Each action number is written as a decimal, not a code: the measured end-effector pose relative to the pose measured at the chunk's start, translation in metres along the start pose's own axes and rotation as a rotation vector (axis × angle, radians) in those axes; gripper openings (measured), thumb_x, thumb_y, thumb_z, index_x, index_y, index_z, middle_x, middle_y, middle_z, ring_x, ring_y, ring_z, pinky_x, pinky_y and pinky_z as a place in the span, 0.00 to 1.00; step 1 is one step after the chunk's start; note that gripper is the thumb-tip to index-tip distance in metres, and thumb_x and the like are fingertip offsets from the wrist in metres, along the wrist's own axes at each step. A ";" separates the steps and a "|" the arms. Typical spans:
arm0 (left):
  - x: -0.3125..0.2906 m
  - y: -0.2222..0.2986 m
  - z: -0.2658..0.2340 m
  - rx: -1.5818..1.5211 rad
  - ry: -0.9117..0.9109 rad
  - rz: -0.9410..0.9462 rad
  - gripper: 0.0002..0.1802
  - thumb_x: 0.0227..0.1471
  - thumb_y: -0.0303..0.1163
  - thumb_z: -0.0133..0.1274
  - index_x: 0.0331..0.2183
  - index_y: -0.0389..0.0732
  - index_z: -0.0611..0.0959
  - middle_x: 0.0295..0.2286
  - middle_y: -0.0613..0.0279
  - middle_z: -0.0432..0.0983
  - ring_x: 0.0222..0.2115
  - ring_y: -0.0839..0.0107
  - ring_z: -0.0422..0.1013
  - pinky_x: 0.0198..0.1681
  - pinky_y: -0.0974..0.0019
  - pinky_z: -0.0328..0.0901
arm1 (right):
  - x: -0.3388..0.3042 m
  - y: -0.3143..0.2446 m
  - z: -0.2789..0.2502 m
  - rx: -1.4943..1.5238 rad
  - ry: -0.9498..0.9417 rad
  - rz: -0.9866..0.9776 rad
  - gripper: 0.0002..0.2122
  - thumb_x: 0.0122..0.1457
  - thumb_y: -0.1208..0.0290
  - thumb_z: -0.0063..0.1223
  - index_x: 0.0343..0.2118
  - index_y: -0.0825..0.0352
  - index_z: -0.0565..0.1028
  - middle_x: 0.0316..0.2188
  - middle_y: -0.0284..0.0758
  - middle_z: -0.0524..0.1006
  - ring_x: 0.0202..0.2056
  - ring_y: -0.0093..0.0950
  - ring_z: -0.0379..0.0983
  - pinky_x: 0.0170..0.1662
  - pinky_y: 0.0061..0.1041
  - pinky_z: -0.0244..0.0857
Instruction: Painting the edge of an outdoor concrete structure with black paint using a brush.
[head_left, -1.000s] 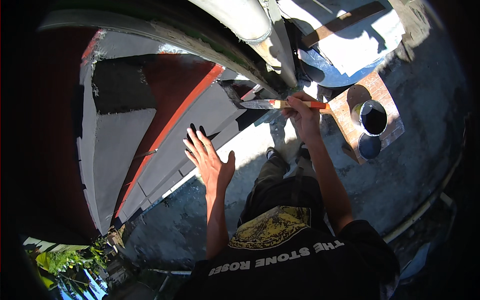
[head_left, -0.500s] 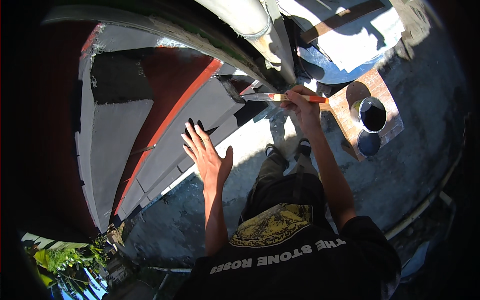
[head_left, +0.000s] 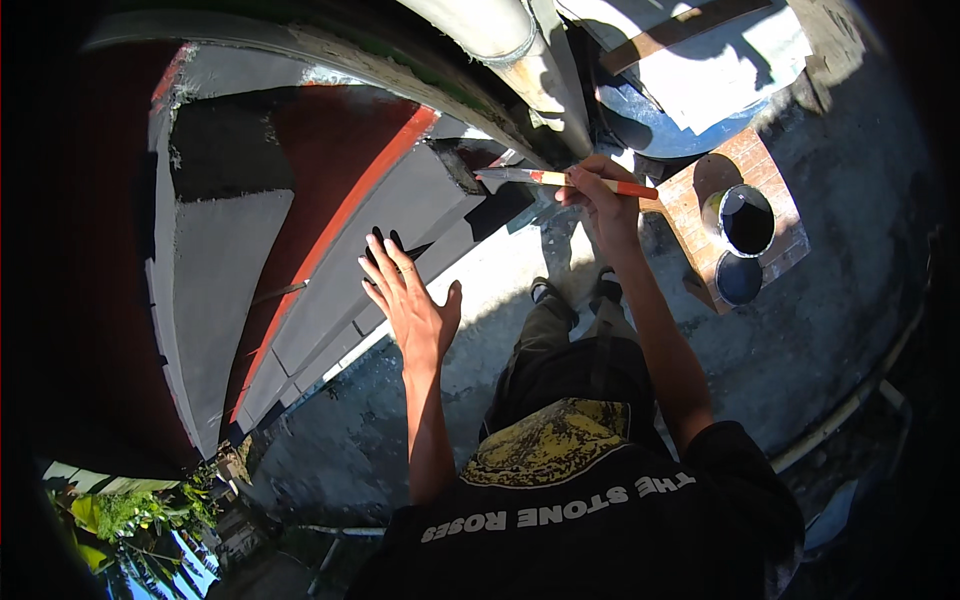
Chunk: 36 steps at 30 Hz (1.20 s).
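Observation:
My right hand (head_left: 604, 203) is closed round a paintbrush (head_left: 552, 178) with an orange-red handle. Its bristles point left, and the tip is at the end of a long grey-painted ledge (head_left: 405, 215); whether it touches there I cannot tell. My left hand (head_left: 412, 318) holds nothing, its fingers spread at the lower face of that ledge, with their shadow close beside the fingertips. Behind the ledge runs a bright red band (head_left: 350, 220), and farther left is a grey panel (head_left: 228, 260) on a dark red surface.
An open paint can (head_left: 712, 215) with dark contents stands on a brick-patterned block (head_left: 778, 170) at the right. A wide pale pipe (head_left: 480, 28) comes down at the top. White sheets (head_left: 690, 95) lie at the upper right, and green plants (head_left: 135, 510) grow at the lower left.
The brush tip has shifted slightly up and left along the ledge's end. My left hand keeps its place against the ledge, and the whole view has moved a little.

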<state>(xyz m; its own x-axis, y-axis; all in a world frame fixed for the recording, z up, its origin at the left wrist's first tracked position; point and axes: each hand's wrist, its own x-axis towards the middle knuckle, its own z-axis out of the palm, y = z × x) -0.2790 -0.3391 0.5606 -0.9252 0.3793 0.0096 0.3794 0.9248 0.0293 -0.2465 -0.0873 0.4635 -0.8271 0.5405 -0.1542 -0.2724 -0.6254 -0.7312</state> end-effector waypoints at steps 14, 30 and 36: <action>-0.001 -0.004 -0.001 -0.021 0.015 0.015 0.59 0.39 0.38 0.63 0.65 0.37 0.45 0.66 0.47 0.33 0.66 0.39 0.30 0.64 0.35 0.35 | 0.019 0.020 0.013 -0.024 0.003 -0.052 0.08 0.57 0.73 0.55 0.27 0.73 0.75 0.24 0.39 0.78 0.24 0.28 0.79 0.31 0.22 0.75; -0.003 -0.007 -0.004 -0.051 -0.008 0.036 0.60 0.40 0.37 0.63 0.66 0.40 0.45 0.66 0.49 0.32 0.66 0.40 0.29 0.64 0.35 0.34 | 0.026 0.047 0.018 0.005 -0.054 0.035 0.06 0.58 0.74 0.54 0.29 0.70 0.73 0.25 0.39 0.77 0.23 0.25 0.76 0.29 0.20 0.70; -0.002 -0.005 -0.005 -0.025 -0.015 0.029 0.58 0.42 0.36 0.62 0.65 0.38 0.45 0.66 0.47 0.32 0.66 0.40 0.31 0.64 0.36 0.36 | 0.012 0.027 -0.008 -0.041 0.025 0.137 0.08 0.57 0.72 0.56 0.25 0.71 0.74 0.22 0.39 0.78 0.22 0.26 0.77 0.28 0.20 0.72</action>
<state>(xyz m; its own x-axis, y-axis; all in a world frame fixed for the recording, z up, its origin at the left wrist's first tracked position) -0.2786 -0.3444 0.5657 -0.9135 0.4068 -0.0044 0.4060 0.9123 0.0538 -0.2597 -0.0937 0.4365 -0.8427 0.4658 -0.2701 -0.1373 -0.6710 -0.7286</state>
